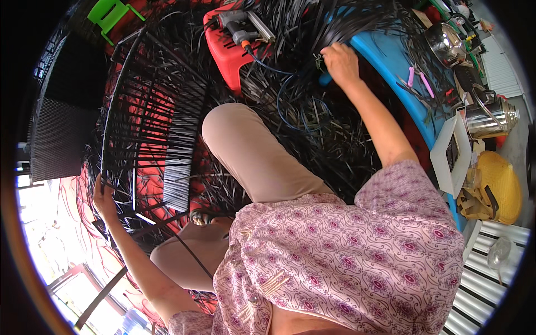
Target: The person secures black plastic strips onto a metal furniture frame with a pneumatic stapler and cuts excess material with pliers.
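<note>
My left hand (104, 200) is at the outer rim of a black frame partly woven with flat strips (148, 111), its fingers closed on the frame's dark edge. The frame stands on its side at my left, with a dense woven band (180, 151) across it and open bars elsewhere. My right hand (340, 60) reaches far forward to the edge of a blue table (385, 72). Its fingers are closed on loose black strips (329, 33), which spread over the table's far end. How many strips it grips cannot be made out.
A red stool (215, 47) ahead carries a staple gun (241, 32) with a blue air hose (285, 103). Pink-handled cutters (419, 81), a steel kettle (491, 117) and a white frame (451, 153) are at right, beside a yellow hat (499, 184). Strips litter the red floor.
</note>
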Available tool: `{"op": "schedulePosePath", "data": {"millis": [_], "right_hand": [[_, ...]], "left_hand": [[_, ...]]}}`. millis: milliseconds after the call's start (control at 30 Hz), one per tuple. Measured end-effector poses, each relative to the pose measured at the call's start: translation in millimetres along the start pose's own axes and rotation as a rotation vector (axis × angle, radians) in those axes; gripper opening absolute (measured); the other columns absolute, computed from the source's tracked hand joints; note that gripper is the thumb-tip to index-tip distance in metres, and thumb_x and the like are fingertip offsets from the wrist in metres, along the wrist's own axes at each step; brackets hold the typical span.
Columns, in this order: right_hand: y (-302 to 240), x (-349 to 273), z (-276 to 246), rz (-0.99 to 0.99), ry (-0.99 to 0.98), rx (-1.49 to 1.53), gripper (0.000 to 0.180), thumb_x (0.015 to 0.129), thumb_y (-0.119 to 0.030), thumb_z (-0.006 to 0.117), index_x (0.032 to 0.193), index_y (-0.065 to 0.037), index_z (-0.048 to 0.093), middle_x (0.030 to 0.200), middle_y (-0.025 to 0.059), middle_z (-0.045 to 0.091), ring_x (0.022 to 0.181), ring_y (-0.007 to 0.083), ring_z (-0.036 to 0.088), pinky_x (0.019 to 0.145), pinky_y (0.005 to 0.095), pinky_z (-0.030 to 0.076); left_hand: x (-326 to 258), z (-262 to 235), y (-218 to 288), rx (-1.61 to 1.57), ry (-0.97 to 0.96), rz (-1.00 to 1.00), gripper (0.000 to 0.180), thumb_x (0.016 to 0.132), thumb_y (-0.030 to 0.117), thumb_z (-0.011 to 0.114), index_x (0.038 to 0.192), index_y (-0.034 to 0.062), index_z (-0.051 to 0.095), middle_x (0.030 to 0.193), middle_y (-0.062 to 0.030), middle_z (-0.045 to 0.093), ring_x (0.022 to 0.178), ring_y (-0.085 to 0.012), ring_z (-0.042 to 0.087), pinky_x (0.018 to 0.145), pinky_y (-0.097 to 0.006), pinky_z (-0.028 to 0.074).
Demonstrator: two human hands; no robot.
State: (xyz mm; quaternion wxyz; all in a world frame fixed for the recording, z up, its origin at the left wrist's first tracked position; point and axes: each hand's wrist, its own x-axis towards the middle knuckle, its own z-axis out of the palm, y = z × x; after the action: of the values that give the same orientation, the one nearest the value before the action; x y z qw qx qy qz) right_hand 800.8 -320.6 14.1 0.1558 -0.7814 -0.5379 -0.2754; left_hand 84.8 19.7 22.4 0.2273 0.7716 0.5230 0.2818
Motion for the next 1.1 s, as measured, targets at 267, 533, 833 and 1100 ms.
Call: {"op": "schedulePosePath", "data": {"millis": [267,533,833,1100], "right_hand": [[46.2,56.5,31.1,-0.375,-0.216,-0.238,0.009,0.077,-0.014,0.063,0.074,-0.013,0.072,0.084,0.0020,0.057,0.094,0.0197,0.053,0.082,0.0340,0.040],[48.8,69.9,32.4,-0.422,-0.455,-0.473,0.012,0.078,-0.014,0.062,0.075,-0.015,0.074,0.092,0.0021,0.063,0.100,0.0197,0.055,0.086,0.0358,0.039],[64.4,80.1,20.3,-0.448,-0.480,-0.239,0.012,0.081,-0.014,0.062,0.085,-0.017,0.072,0.085,0.0004,0.065,0.094,0.0178,0.056,0.087,0.0340,0.038],[63.8,88.5,-3.3,-0.371,-0.636,-0.125,0.014,0.080,-0.023,0.069,0.090,-0.014,0.072,0.087,0.0056,0.070,0.092,0.0260,0.064,0.083,0.0399,0.044]], "left_hand": [[-1.7,6.1,9.9,0.010,0.029,0.026,0.041,0.091,0.018,0.064,0.130,0.0054,0.060,0.077,-0.0007,0.057,0.068,-0.0083,0.049,0.061,-0.025,0.042],[-3.2,7.9,3.6,0.008,0.035,-0.001,0.042,0.091,0.021,0.064,0.130,0.0069,0.060,0.077,-0.0006,0.056,0.068,-0.0089,0.050,0.061,-0.026,0.043],[-5.0,7.9,2.7,0.061,0.049,0.017,0.038,0.094,0.019,0.061,0.131,0.0090,0.060,0.079,-0.0026,0.059,0.071,-0.0090,0.052,0.064,-0.025,0.045],[-3.2,7.6,9.8,0.029,0.019,-0.027,0.041,0.091,0.021,0.061,0.130,0.0067,0.060,0.080,-0.0057,0.065,0.068,-0.0098,0.056,0.062,-0.026,0.045]]}}
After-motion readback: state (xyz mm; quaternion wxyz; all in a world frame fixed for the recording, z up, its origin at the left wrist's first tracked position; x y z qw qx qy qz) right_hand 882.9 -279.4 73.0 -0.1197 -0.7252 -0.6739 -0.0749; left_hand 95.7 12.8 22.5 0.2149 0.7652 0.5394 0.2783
